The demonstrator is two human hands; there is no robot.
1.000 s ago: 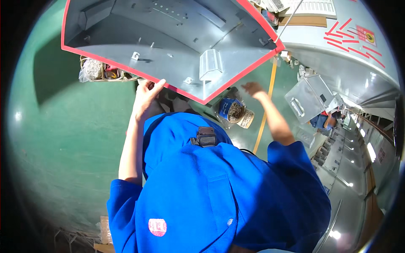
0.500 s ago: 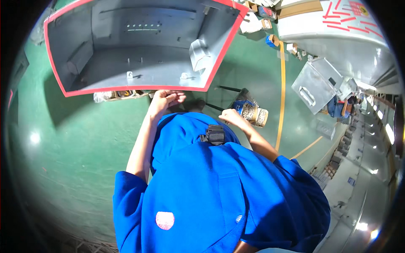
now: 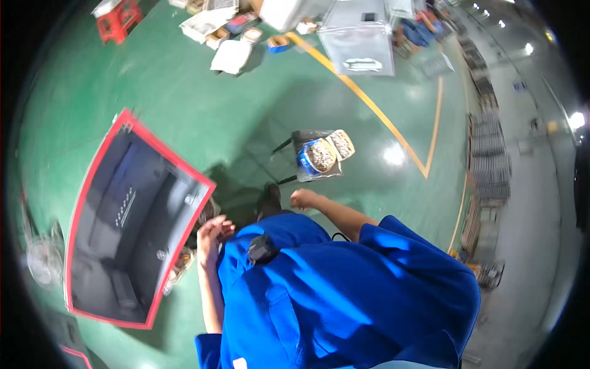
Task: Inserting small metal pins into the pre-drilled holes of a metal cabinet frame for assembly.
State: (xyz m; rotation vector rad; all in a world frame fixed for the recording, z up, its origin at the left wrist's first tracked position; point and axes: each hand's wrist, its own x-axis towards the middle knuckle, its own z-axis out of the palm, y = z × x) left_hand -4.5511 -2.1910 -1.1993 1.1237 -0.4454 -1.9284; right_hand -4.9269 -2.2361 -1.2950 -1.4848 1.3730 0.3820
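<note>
A big metal box with a dark interior and red edging round its open front stands on my left. Close beside its near right edge is my left hand, its fingers loosely bent and apart, with nothing seen in them. My right hand is in front of my body, its fingers curled closed; whatever they hold, if anything, is hidden. Beyond that hand, a small dark stand carries a blue-sided tub and a lighter box, both full of small pale pieces, too small to name.
A yellow floor line runs across the green floor. Farther off are a grey metal cabinet, several small boxes and trays, and a red stool. A fan stands at far left; stacked grey parts line the right side.
My view and body have turned to the right, so the red-edged box now sits at left and the tubs nearer the middle. My left hand's fingers are more bent; my right hand stays closed.
</note>
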